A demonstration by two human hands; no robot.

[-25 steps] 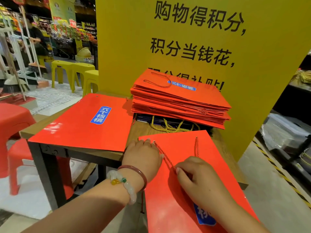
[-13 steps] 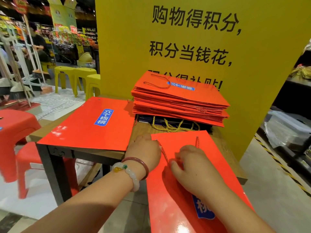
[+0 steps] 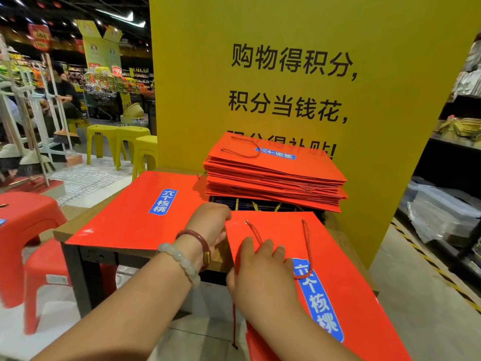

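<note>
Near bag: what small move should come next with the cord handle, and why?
Probably pull the cord snug through its eyelet: it runs from there under the right hand, and the left hand grips the red bag at its corner, steadying it.

Near red bag (image 3: 338, 295): btm end cut off by the frame edge, both forearms too. Right hand (image 3: 263, 277) covers the left run of the cord handle (image 3: 308, 246); can't tell if it pinches it. Left hand (image 3: 205, 230): fingertips hidden at the bag's left edge, grip unclear. Stack of red bags (image 3: 276, 178) blocks the 3rd text line on the yellow sign (image 3: 286, 35) & most of a dark item (image 3: 223, 201) under it. Bg shelves (image 3: 125, 82) too small to read.
</note>
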